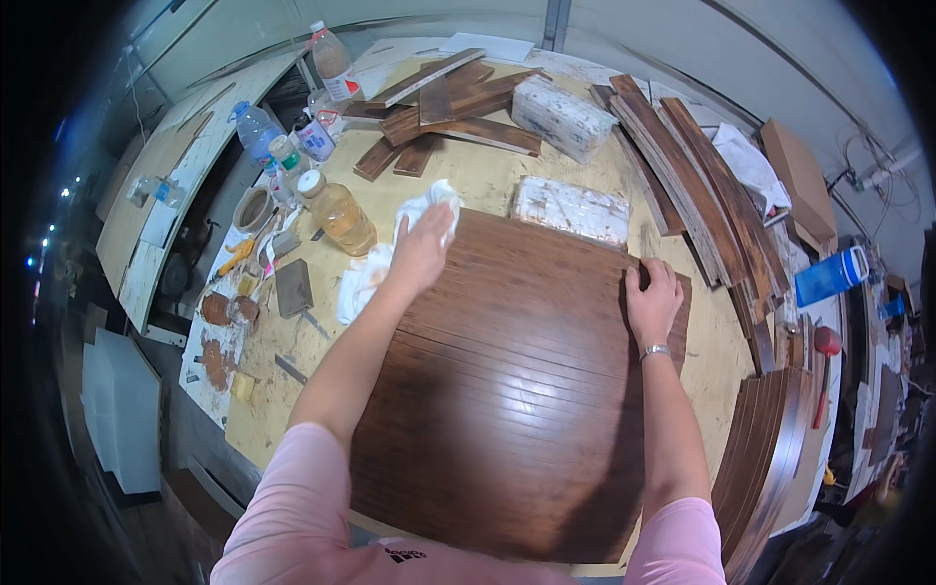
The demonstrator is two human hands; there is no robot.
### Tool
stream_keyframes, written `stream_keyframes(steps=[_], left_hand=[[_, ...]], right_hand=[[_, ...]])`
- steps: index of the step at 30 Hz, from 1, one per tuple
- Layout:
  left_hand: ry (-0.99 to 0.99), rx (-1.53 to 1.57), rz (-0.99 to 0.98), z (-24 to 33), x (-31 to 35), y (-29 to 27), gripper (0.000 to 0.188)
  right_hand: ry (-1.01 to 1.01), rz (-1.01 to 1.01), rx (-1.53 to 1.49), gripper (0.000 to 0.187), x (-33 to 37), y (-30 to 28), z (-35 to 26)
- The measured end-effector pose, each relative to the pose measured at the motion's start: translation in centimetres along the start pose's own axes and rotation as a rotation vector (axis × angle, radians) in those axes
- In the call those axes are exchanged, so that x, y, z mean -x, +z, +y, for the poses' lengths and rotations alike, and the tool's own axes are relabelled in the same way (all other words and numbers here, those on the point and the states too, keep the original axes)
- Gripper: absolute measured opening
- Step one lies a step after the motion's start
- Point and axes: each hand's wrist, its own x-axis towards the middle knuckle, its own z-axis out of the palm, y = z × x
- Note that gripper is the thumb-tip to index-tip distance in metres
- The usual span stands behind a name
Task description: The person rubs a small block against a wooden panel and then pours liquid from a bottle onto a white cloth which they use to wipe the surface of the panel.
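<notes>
A large dark brown grooved wooden panel [507, 322] lies flat in front of me, glossy where light falls on it. My left hand [426, 249] holds a crumpled white cloth [429, 200] at the panel's far left corner. Part of that cloth trails left, off the panel and onto the table. At the far right corner, my right hand [655, 304] grips the panel's edge, its fingers bent over it; their undersides are hidden. Just past the far edge lies a white-wrapped block [570, 210].
A jar of yellowish liquid [341, 219] stands left of the cloth, near plastic bottles [255, 132]. Loose brown planks [429, 107] and another wrapped block [563, 117] lie beyond. Long boards [682, 175] line the right side, with stacked grooved panels [765, 458] and a blue jug [829, 278].
</notes>
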Motion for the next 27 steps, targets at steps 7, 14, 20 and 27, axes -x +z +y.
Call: stream_keyframes(steps=[7, 14, 20, 27], left_hand=[[-0.066, 0.111, -0.112, -1.6, -0.3, -1.9, 0.045], [0.014, 0.112, -0.216, -1.2, 3.3, -2.8, 0.047], [0.018, 0.010, -0.076, 2.1, 2.0, -2.5, 0.043], [0.461, 0.291, -0.254, 10.4, 8.1, 1.2, 0.047]], right_hand=[[-0.036, 0.042, 0.015, 0.032, 0.3, 0.4, -0.5], [-0.022, 0.053, 0.024, 0.034, 0.0, 0.3, 1.0], [-0.007, 0.007, 0.018, 0.035, 0.0, 0.1, -0.8], [-0.032, 0.036, 0.037, 0.034, -0.1, 0.6, 0.8]])
